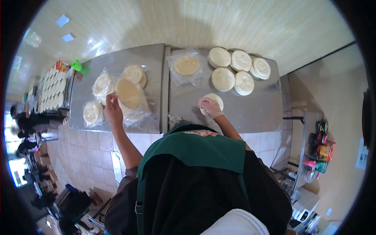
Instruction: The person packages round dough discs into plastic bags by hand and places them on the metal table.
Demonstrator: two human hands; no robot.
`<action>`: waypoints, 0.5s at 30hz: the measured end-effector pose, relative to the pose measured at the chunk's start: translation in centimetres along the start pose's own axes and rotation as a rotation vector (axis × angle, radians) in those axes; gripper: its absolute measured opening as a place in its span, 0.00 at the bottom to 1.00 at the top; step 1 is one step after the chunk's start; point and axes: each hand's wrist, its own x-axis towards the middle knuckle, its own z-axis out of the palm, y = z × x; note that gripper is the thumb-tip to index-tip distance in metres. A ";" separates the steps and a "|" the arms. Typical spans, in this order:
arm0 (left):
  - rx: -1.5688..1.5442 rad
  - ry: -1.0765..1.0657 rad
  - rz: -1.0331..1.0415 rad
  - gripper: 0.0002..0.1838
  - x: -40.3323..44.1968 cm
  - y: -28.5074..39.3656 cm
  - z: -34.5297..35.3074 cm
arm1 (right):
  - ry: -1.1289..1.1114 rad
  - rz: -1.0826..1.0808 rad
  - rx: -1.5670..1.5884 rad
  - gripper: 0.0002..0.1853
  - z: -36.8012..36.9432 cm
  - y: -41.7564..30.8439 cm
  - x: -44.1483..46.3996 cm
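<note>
My left fingers are pinching a flat disc by its edge, apparently keeping its face untouched, over bagged rounds. My right fingers are lying across a pale round, perhaps steadying it; gripping or not, I cannot tell. Beyond them, stacked rounds are sitting on the surface, seemingly grouped for reach.

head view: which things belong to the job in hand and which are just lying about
Likely the job: lifted disc, held by left hand; lower disc, under right hand; stacked discs; clear plastic bags.

Likely just lying about: green object, far left corner; colourful packets, far right.
</note>
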 end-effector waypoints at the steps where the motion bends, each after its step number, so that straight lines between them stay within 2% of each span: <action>1: -0.010 -0.095 0.086 0.03 0.1 3.1 -0.2 | -0.043 0.081 0.125 0.19 0.0 -1.0 0.1; 2: -0.020 -0.188 0.173 0.02 0.0 5.8 -0.2 | -0.086 0.159 0.253 0.18 -0.2 -1.9 0.2; 4: -0.053 -0.448 0.277 0.02 0.2 9.2 0.4 | -0.137 0.160 0.349 0.20 -0.7 -4.5 0.4; 8: -0.488 -0.763 0.558 0.05 -1.4 15.7 3.1 | -0.323 0.158 0.754 0.21 -2.1 -3.9 1.4; 10: -0.637 -0.868 0.670 0.06 -2.0 17.6 4.7 | -0.522 0.086 0.806 0.24 -2.9 -2.3 1.6; 13: -0.529 -1.031 0.636 0.06 -2.0 18.4 7.2 | -0.438 -0.495 0.053 0.23 -4.8 -0.2 1.5; 15: -0.756 -1.041 0.625 0.04 -2.8 19.2 8.7 | -0.454 -0.025 0.473 0.18 -4.8 -8.1 -3.4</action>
